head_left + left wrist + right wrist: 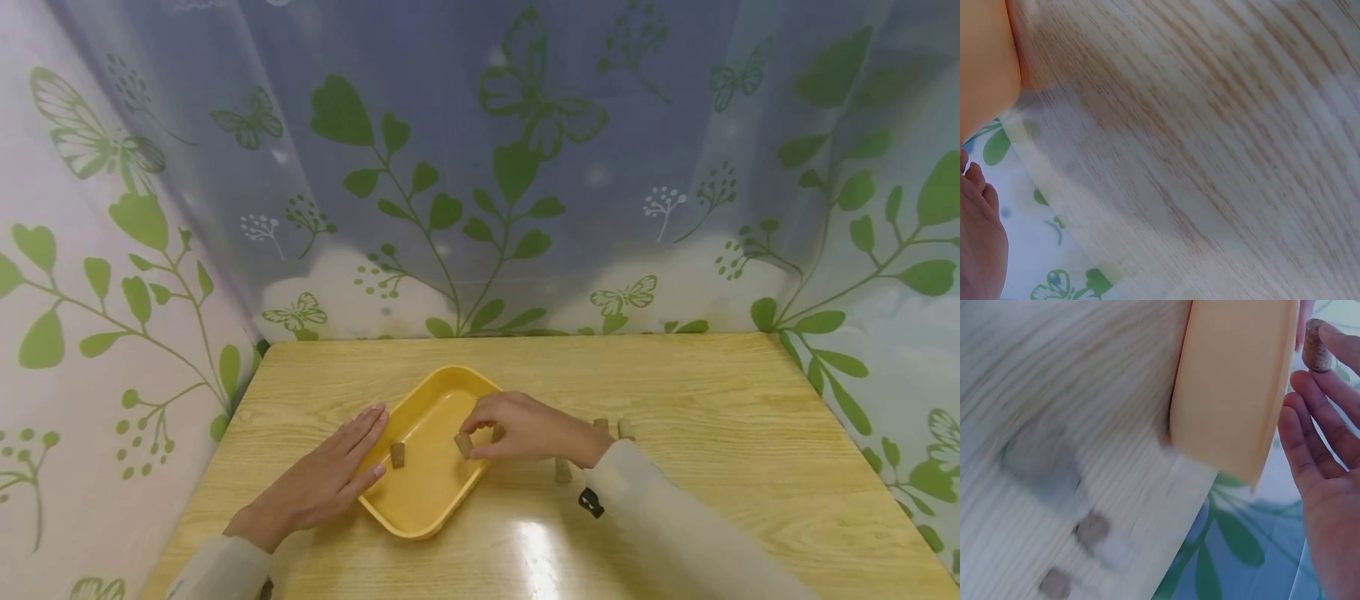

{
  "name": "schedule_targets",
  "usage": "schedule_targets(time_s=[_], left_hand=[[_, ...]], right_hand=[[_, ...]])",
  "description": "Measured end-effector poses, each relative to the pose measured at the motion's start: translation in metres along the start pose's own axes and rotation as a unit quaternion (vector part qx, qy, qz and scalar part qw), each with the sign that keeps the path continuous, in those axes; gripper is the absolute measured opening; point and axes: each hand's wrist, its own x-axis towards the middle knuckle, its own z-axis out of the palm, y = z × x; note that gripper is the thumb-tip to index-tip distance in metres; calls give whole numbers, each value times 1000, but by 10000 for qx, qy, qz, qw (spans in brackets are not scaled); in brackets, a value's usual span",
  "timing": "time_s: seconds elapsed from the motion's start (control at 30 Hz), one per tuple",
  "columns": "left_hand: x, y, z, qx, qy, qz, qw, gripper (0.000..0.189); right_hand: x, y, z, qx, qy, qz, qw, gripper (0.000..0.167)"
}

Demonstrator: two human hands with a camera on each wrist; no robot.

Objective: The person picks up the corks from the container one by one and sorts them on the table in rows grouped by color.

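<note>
A yellow rectangular tray [420, 523] sits at an angle on the wooden table. My left hand [318, 475] rests along its left rim, fingers straight and thumb over the inside. Above the tray's right half, my right hand [517, 429] pinches a cork [463, 445] between thumb and fingertips. The right wrist view shows that cork [1317, 347] upright in the pinch, beside the tray's outer wall [1229, 387]. Another cork [397, 455] is inside the tray near the left thumb. In the left wrist view, only part of the left hand [982, 231] shows at the edge.
More corks lie on the table to the right, one cork [562, 471] below the right wrist, and another cork [626, 429] beyond it. A black buckle [591, 502] hangs by the right sleeve. Leaf-patterned curtains [465, 167] enclose the table [720, 467] at back and sides.
</note>
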Motion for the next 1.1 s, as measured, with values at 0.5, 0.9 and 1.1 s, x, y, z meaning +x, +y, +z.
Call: schedule_targets(time_s=[0.5, 0.9, 1.1], left_hand=[[-2, 1, -1, -59, 0, -41, 10000, 74], [0, -1, 0, -5, 49, 10, 10000, 74], [0, -2, 1, -12, 33, -2, 10000, 75]], right_hand=[[-72, 33, -23, 273, 854, 695, 9935, 30], [-124, 55, -17, -158, 1206, 1028, 9872, 29], [-140, 60, -11, -179, 1246, 1089, 9861, 26]])
